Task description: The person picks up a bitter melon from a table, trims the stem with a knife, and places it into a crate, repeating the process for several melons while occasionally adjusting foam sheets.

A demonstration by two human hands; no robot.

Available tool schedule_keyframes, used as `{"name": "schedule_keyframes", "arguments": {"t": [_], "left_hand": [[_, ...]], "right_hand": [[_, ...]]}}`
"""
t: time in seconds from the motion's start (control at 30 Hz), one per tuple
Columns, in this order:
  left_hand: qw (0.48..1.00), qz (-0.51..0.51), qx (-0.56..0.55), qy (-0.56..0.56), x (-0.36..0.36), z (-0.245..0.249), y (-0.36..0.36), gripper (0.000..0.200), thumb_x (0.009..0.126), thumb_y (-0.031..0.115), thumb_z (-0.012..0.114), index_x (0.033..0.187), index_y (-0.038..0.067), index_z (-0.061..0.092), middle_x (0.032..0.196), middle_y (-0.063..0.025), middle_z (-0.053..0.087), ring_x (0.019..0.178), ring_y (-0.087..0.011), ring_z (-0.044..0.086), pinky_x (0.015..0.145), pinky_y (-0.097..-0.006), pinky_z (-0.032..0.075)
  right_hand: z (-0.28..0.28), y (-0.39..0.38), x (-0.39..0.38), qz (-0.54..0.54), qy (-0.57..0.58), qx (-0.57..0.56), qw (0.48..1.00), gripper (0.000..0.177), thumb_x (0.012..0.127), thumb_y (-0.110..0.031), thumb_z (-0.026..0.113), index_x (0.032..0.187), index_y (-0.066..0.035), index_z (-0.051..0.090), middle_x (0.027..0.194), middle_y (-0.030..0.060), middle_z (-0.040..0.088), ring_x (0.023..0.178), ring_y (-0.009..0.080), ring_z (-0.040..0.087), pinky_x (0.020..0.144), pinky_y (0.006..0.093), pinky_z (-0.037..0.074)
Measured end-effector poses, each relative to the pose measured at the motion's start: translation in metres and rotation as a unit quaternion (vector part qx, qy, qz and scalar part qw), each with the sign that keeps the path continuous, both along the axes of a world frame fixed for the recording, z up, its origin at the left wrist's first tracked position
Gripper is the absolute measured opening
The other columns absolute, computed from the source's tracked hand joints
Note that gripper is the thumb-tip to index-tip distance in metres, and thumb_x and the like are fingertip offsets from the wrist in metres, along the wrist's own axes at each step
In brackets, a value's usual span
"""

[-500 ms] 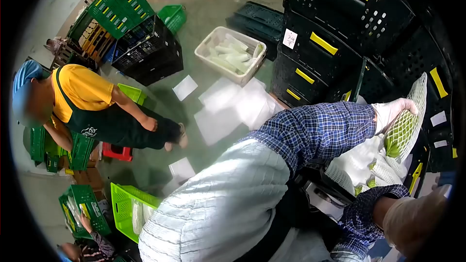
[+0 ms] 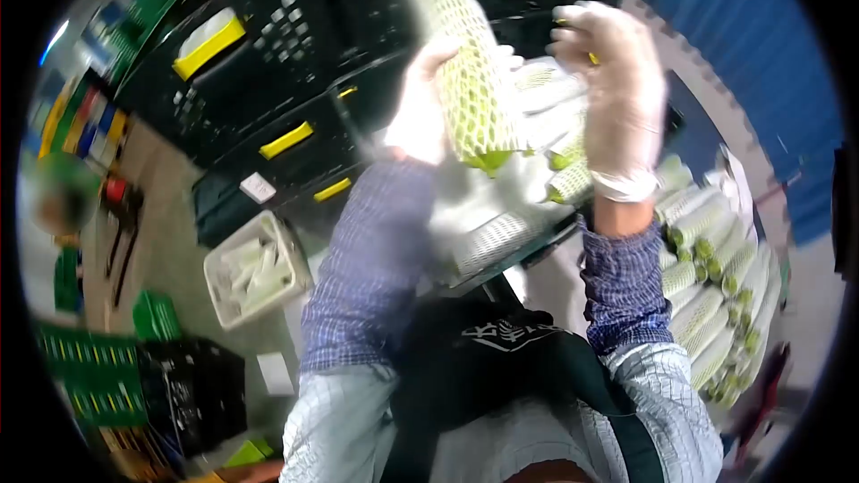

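Note:
My left hand (image 2: 420, 107), in a thin glove, grips a green fruit in a white foam net (image 2: 470, 80) and holds it upright in front of me. The net's loose top stretches upward above the fruit. My right hand (image 2: 613, 94), also gloved, is raised just right of the fruit with its fingers bent near the net; whether it touches the net is blurred. Below the fruit lies a pile of white foam nets and netted fruit (image 2: 537, 179) on a work surface.
Rows of netted green fruit (image 2: 716, 295) lie packed at the right. Black crates with yellow labels (image 2: 268, 72) are stacked at the left and back. A white basket of foam nets (image 2: 255, 273) sits on the floor beside green crates (image 2: 80, 367). A blue wall (image 2: 761, 63) stands at the right.
The view swung sharply left to right. My left hand brought the netted fruit from the far right up to the centre, and my right hand rose from low beside me to next to it.

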State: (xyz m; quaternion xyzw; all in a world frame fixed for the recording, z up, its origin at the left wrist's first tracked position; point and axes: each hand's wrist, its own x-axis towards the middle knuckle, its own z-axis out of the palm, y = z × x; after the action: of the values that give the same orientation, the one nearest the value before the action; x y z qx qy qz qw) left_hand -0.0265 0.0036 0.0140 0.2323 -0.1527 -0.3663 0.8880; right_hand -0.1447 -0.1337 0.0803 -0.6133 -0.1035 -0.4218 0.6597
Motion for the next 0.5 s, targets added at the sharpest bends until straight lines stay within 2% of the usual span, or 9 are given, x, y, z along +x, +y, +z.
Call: {"name": "schedule_keyframes", "arguments": {"t": [0.03,0.1,0.13,0.17,0.23,0.3,0.33,0.4,0.5], "left_hand": [[0.995,-0.085,-0.040,-0.011,0.002,0.002,0.008,0.061,0.086,0.031,0.058,0.131,-0.009,0.048,0.123,-0.0252,0.061,0.110,-0.0342,0.063,0.101,-0.0441,0.050],[0.989,0.133,0.070,-0.005,-0.016,0.010,0.002,0.054,0.092,0.031,0.052,0.132,-0.005,0.049,0.125,-0.0238,0.060,0.114,-0.0357,0.060,0.106,-0.0435,0.045],[0.872,0.305,0.262,-0.279,-0.007,-0.006,0.008,0.060,0.093,0.037,0.051,0.135,-0.005,0.047,0.129,-0.0237,0.059,0.118,-0.0359,0.058,0.108,-0.0439,0.043],[0.995,-0.028,0.039,-0.091,-0.034,0.029,0.000,0.064,0.092,0.041,0.055,0.137,-0.003,0.046,0.131,-0.0182,0.057,0.117,-0.0294,0.057,0.102,-0.0414,0.046],[0.989,0.081,0.094,-0.083,-0.029,0.023,0.011,0.077,0.095,0.051,0.047,0.145,-0.006,0.036,0.146,-0.0192,0.045,0.134,-0.0322,0.044,0.114,-0.0437,0.032],[0.989,0.040,0.070,-0.122,-0.017,0.013,0.018,0.078,0.096,0.053,0.045,0.148,-0.004,0.032,0.148,-0.0179,0.042,0.137,-0.0307,0.040,0.116,-0.0425,0.027],[0.985,0.023,0.078,-0.150,-0.028,0.013,0.018,0.079,0.097,0.052,0.042,0.151,-0.004,0.027,0.152,-0.0178,0.037,0.141,-0.0300,0.035,0.118,-0.0411,0.023],[0.965,0.000,0.078,-0.250,-0.039,0.006,0.007,0.081,0.097,0.052,0.041,0.153,-0.003,0.020,0.155,-0.0169,0.031,0.144,-0.0283,0.030,0.119,-0.0408,0.019],[0.905,-0.045,0.113,-0.409,-0.069,0.022,-0.005,0.088,0.094,0.053,0.045,0.155,-0.002,0.015,0.157,-0.0197,0.027,0.146,-0.0311,0.026,0.120,-0.0428,0.016]], "right_hand": [[-0.014,0.003,-0.001,-0.012,0.056,-0.075,0.996,0.031,0.097,-0.026,0.056,0.117,-0.003,0.062,0.116,0.0145,0.064,0.098,0.0249,0.064,0.089,0.0368,0.051],[-0.041,0.007,0.000,-0.038,0.147,-0.241,0.959,0.050,0.094,-0.037,0.058,0.129,0.000,0.055,0.127,0.0197,0.057,0.109,0.0247,0.060,0.092,0.0378,0.048],[-0.052,0.026,-0.003,-0.060,0.138,-0.219,0.964,0.067,0.090,-0.042,0.063,0.138,0.001,0.044,0.131,0.0246,0.053,0.115,0.0306,0.057,0.097,0.0389,0.046],[-0.063,0.036,-0.002,-0.082,0.128,-0.196,0.969,0.086,0.086,-0.048,0.067,0.147,0.003,0.033,0.135,0.0296,0.049,0.121,0.0365,0.054,0.102,0.0401,0.044],[-0.044,0.035,-0.008,0.026,0.243,-0.111,0.963,0.114,0.072,-0.031,0.079,0.147,0.015,0.006,0.122,0.0347,0.056,0.112,0.0364,0.062,0.094,0.0371,0.051],[-0.042,0.033,-0.015,0.038,0.280,-0.079,0.956,0.118,0.070,-0.026,0.079,0.146,0.016,-0.001,0.113,0.0294,0.062,0.100,0.0321,0.067,0.084,0.0306,0.055],[-0.033,0.035,-0.033,0.076,0.302,-0.029,0.950,0.105,0.075,-0.016,0.074,0.151,0.007,0.005,0.120,0.0244,0.058,0.102,0.0248,0.063,0.083,0.0328,0.054],[-0.065,0.022,-0.037,0.138,0.109,0.069,0.982,0.102,0.074,-0.008,0.073,0.153,0.002,0.008,0.130,0.0192,0.054,0.113,0.0197,0.057,0.093,0.0322,0.050],[-0.069,0.004,-0.080,0.097,0.101,0.094,0.986,0.099,0.077,-0.005,0.074,0.153,0.004,0.012,0.139,0.0175,0.047,0.125,0.0194,0.048,0.104,0.0314,0.044]]}}
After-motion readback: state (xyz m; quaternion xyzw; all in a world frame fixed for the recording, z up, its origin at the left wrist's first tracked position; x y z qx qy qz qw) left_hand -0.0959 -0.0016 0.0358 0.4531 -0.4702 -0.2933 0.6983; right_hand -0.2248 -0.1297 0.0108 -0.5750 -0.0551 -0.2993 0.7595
